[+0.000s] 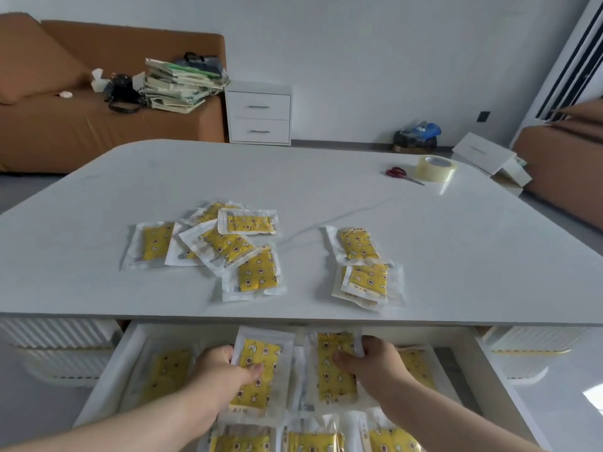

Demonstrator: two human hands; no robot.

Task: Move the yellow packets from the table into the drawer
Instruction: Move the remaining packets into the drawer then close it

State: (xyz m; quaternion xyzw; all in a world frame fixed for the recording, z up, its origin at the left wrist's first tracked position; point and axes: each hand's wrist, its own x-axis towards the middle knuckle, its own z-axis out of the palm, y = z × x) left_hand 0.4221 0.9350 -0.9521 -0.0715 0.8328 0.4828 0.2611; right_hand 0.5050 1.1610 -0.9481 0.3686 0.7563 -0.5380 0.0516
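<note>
White table (326, 194), open white drawer (486, 370) below — yellow clear-wrapped packets (225, 247) lying on top.
Over the drawer, one packet (259, 363) is pinched by the left hand (222, 367), another by the right hand (375, 363).

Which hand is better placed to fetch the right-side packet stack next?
Probably the right hand, once it releases its packet: it is almost in line with that stack; the left hand is further off.
</note>
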